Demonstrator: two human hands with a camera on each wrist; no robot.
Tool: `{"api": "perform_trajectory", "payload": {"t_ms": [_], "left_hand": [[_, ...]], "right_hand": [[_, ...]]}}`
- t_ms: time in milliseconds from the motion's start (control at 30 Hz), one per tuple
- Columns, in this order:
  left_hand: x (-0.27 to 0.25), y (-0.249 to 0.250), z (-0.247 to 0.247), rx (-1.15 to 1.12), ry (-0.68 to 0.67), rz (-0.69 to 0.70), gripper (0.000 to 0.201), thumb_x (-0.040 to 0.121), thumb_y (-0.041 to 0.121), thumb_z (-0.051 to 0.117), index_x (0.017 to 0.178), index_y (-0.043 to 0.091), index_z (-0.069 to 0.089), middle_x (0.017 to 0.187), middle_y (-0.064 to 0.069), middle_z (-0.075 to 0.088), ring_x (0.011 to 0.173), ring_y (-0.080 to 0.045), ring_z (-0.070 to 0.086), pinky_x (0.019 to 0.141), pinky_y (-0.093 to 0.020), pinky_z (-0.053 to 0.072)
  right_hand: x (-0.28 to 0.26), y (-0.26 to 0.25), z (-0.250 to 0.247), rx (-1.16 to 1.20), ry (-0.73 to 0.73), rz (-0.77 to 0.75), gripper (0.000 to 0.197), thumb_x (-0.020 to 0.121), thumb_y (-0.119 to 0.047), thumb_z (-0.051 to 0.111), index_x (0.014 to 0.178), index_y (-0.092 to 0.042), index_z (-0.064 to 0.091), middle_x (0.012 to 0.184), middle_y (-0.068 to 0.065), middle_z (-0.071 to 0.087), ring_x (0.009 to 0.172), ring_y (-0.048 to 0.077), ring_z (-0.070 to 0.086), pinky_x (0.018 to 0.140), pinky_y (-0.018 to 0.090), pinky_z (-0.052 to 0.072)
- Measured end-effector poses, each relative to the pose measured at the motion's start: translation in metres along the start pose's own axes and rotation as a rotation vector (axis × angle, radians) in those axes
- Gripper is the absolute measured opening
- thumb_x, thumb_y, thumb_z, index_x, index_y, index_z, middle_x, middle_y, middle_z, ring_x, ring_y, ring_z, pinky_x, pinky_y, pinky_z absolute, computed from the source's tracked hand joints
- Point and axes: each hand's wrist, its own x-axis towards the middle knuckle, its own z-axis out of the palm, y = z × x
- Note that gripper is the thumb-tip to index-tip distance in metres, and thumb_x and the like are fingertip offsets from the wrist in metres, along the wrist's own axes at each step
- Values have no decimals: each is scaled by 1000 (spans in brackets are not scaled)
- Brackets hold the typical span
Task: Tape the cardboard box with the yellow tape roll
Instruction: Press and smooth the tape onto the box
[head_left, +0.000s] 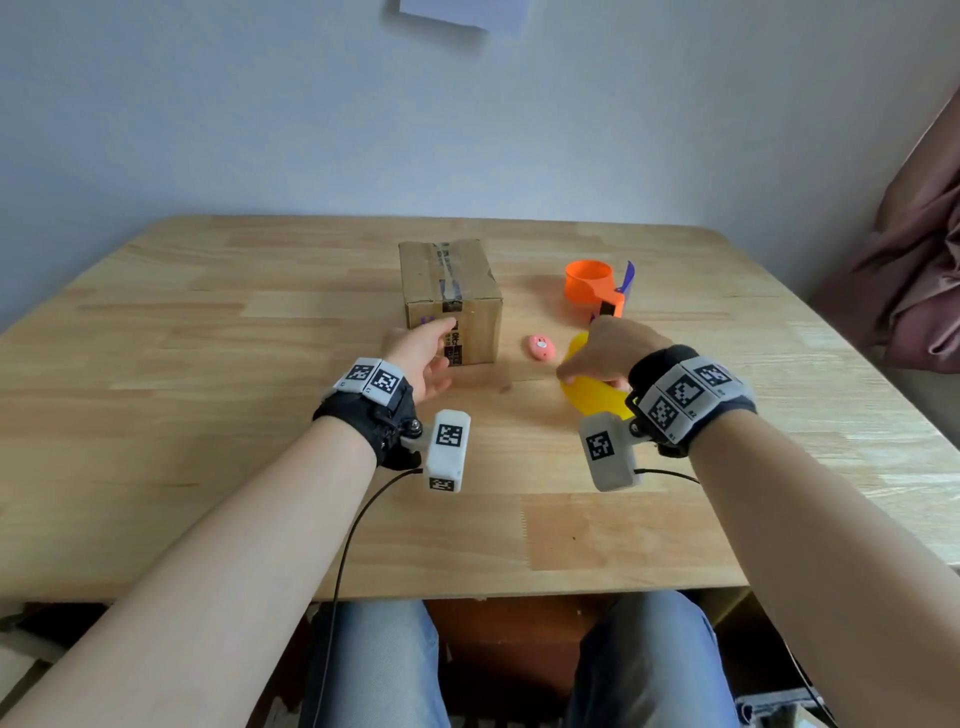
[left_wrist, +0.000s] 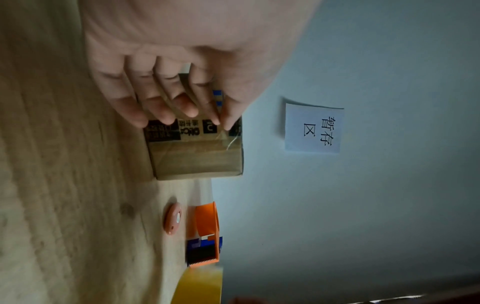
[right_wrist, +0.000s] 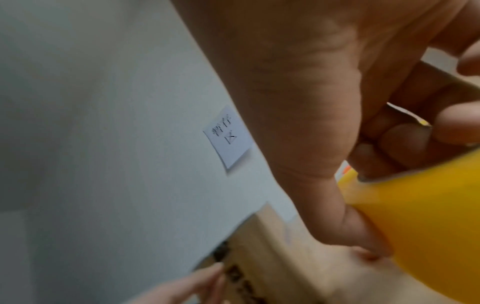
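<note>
The cardboard box stands upright mid-table, old tape along its top seam. My left hand is at its near face with fingers straight and holds nothing; in the left wrist view the fingertips lie against the printed label side of the box, though I cannot tell whether they touch it. To the right, my right hand grips the yellow tape roll just above the table. The right wrist view shows the thumb on the outside of the roll and the fingers curled into its core.
An orange tape dispenser with a blue part sits behind my right hand. A small pink round object lies between the box and the roll. The wooden table meets a wall with a paper note. Pink fabric hangs at right.
</note>
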Motion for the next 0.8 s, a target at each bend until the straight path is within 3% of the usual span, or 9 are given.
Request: {"api": "perform_trajectory", "payload": {"t_ms": [267, 367, 433, 500, 600, 700, 800], "left_hand": [[9, -8, -4, 3, -43, -37, 22, 90, 36, 76, 96, 20, 64, 79, 7, 58, 75, -13, 60, 75, -36, 59], [13, -10, -11, 25, -37, -3, 25, 88, 35, 80, 82, 19, 62, 79, 5, 60, 78, -14, 62, 84, -39, 59], [14, -11, -15, 40, -38, 20, 26, 87, 32, 81, 79, 18, 61, 74, 4, 60, 73, -14, 60, 83, -37, 58], [16, -13, -19, 58, -37, 48, 26, 85, 29, 83, 78, 16, 61, 67, 3, 55, 61, -13, 53, 71, -33, 53], [19, -16, -24, 74, -19, 88, 20, 82, 28, 86, 88, 18, 70, 63, 2, 45, 55, -13, 40, 59, -29, 43], [23, -19, -28, 89, -11, 113, 21, 80, 33, 88, 94, 23, 75, 62, 2, 44, 55, -14, 39, 56, -28, 42], [27, -23, -29, 117, 0, 138, 24, 77, 41, 88, 95, 28, 79, 63, 3, 47, 54, -14, 41, 54, -26, 41]], "right_hand": [[16, 17, 19, -111, -47, 47, 39, 74, -44, 83, 76, -11, 62, 73, 7, 68, 63, 25, 64, 60, 30, 50], [19, 5, 9, -165, 56, 29, 54, 76, -60, 80, 85, -11, 58, 74, 4, 64, 66, 23, 61, 62, 32, 47], [26, -13, -3, -121, 224, -82, 56, 81, -67, 69, 91, -14, 58, 77, 1, 59, 76, 27, 62, 68, 34, 47], [36, -35, -10, 35, 353, -319, 48, 87, -66, 62, 100, -20, 66, 96, 0, 65, 100, 28, 65, 82, 40, 53], [45, -70, -8, 129, 334, -657, 43, 95, -57, 60, 125, -27, 71, 132, 0, 68, 126, 25, 56, 107, 48, 47], [56, -94, 8, 125, 211, -718, 47, 95, -57, 58, 130, -29, 72, 140, -2, 67, 126, 19, 61, 105, 46, 51], [65, -99, 24, 134, 237, -680, 49, 91, -63, 60, 126, -32, 74, 138, -6, 67, 126, 18, 59, 100, 46, 55]]}}
